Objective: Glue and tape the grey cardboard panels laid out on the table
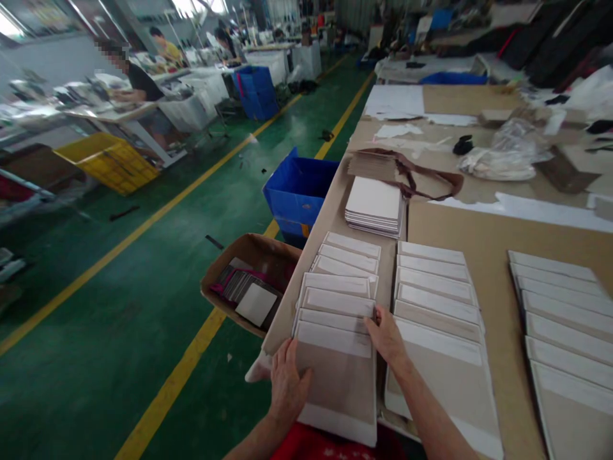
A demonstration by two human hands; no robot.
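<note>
A left-hand row of overlapping flat boards [335, 370], beige with pale bands across their ends, lies on the table in front of me. My left hand [288, 386] rests against the row's left edge, fingers stretched out and thumb apart over the nearest board. On the opposite side, my right hand [387, 333] has thumb and fingers closed at the edge of one of the boards, partly hiding its corner. Just right of that hand runs a second overlapping row of boards [438, 358].
A third row of boards [575, 383] lies farther right. Beyond the left row stand a stack of pale boards [373, 203] and brown strips [431, 179]. Beside the table's left edge are a cardboard box [213, 268] holding boards and a blue bin [292, 198]. People work at machines far left.
</note>
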